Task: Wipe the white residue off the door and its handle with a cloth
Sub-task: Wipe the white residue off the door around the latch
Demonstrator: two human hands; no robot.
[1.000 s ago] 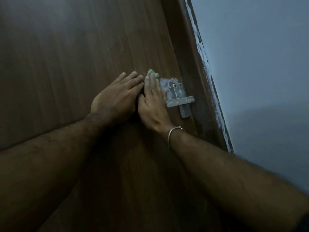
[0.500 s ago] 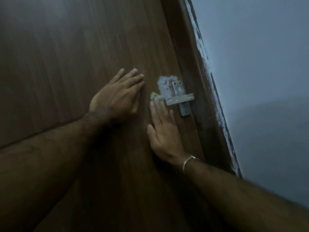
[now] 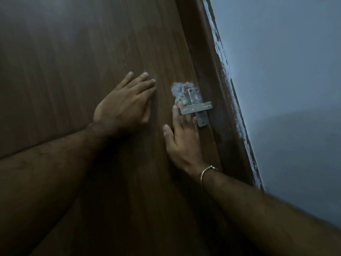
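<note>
1. My left hand lies flat on the dark brown wood-grain door, fingers straight and holding nothing; it only braces the panel.
2. My right hand reaches up under the flat silver metal lever handle, fingers extended and pressing a small pale green cloth against the door. Only a scrap of the cloth shows above my fingertips; how the rest sits under them I cannot tell.
3. The patch of white residue sits on the door just above the cloth, beside the top of the handle's silver mounting plate. White flecks also show on the lever and plate.
4. To do this stroke well, I judge I should push the cloth up through the patch with firm, flat pressure, working close along the plate's edge.
5. The lever crosses over my fingers, so short strokes seem safer than long ones.
6. The handle itself looks not yet clean; it probably needs its own pass.
</note>
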